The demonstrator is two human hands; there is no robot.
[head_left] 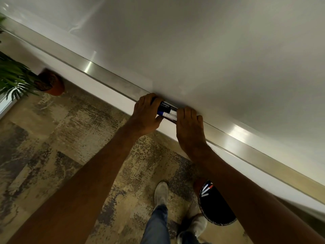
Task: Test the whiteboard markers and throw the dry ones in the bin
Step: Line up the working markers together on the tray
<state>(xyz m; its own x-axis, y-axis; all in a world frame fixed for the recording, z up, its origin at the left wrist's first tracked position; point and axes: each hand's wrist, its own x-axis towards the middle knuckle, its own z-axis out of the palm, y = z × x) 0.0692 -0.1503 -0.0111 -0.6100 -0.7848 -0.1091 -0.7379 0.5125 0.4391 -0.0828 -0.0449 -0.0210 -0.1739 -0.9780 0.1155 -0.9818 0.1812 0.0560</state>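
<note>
Both hands meet at the metal tray point(112, 80) that runs along the lower edge of the whiteboard point(193, 41). The left hand point(146, 114) has its fingers curled over one end of a bundle of markers point(168, 110), thumb underneath, gripping it. The right hand point(190, 124) has its fingers bent over the other end of the same bundle, holding it against the tray. Between the two hands the bundle shows a dark barrel printed "camlin" in white and a white barrel with a blue cap (how many markers lie in the bundle cannot be told). On the floor below the right forearm stands a round black bin point(216, 208), partly hidden by the arm; inside it, near its far rim, lie several discarded markers point(207, 189) with red and blue caps. A potted plant point(51, 83) stands by the wall at the left edge of the carpet point(52, 138).
</note>
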